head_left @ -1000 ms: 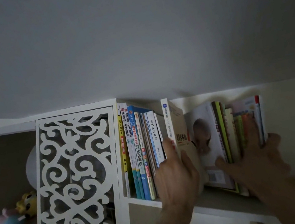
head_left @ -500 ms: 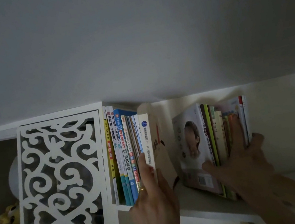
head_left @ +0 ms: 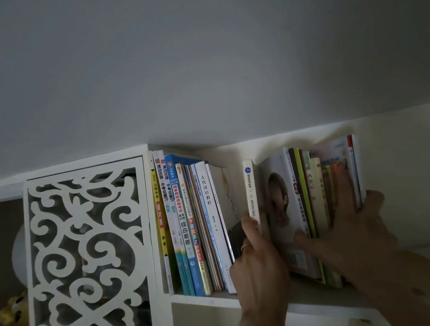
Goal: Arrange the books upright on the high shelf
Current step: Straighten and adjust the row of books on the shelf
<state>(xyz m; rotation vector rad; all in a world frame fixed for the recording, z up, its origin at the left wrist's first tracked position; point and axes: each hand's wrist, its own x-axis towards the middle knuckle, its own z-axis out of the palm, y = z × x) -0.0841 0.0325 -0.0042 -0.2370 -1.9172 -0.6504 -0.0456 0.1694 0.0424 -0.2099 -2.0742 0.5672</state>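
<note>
Up on the high shelf (head_left: 202, 298), a left row of books (head_left: 190, 224) stands upright against the fretwork panel (head_left: 89, 269). The left hand (head_left: 257, 272) grips a white-spined book (head_left: 252, 193), upright in the gap between the groups. The right hand (head_left: 356, 230), fingers spread flat, presses on the right group of books (head_left: 316, 197), thumb hooked round its far end.

left hand (head_left: 257, 266) grips white book (head_left: 252, 193) — upright
</note>
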